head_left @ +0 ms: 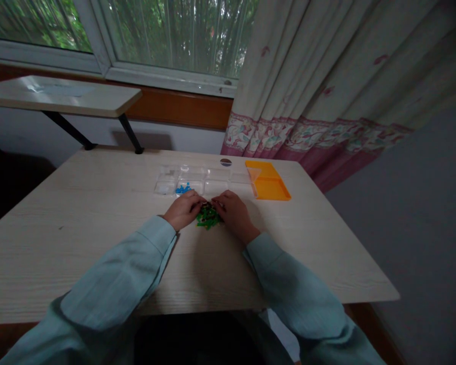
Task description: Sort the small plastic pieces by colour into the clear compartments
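A heap of small green and dark brown pieces (208,217) lies on the table between my hands. My left hand (184,209) is at the heap's left edge, its thumb and fingertips drawn together. Opposite it, my right hand (235,213) has its fingers curled in over the heap's right side. What either hand pinches is too small to make out. Just beyond the hands is a clear plastic compartment box (205,177). Small blue pieces (183,188) sit in one of its near compartments, partly behind my left hand.
An orange tray (271,188) lies at the right end of the clear box. At the back left, a raised shelf (99,99) stands on black legs. A round dark hole (225,162) shows near the table's back edge, by the curtain (289,101).
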A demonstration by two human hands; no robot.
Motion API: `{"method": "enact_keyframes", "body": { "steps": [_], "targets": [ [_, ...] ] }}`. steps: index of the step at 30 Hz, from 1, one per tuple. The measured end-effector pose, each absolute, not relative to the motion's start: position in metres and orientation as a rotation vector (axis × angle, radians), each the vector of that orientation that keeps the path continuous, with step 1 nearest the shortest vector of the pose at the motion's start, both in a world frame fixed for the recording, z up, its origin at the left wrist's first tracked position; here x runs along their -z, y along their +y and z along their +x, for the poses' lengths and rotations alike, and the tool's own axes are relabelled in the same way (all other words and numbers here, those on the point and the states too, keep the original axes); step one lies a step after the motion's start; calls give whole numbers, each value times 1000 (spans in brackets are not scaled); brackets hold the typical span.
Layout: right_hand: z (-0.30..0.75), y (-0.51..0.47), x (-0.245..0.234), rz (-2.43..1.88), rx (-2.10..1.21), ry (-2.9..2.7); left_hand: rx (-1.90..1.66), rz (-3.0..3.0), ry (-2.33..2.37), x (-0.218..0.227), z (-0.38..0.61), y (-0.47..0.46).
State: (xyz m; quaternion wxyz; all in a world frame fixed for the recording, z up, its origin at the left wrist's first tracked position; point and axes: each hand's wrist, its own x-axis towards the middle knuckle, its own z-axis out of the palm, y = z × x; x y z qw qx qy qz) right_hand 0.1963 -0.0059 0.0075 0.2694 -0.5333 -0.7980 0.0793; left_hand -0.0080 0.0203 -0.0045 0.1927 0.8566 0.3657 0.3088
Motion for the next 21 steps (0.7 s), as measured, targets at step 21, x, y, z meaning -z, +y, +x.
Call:
{"method": "enact_keyframes", "body": {
  "steps": [21],
  "targets": [
    [195, -1, -4, -1421, -221, -2152, -861, 2385, 1021, 5, -9, 19]
  ]
}}
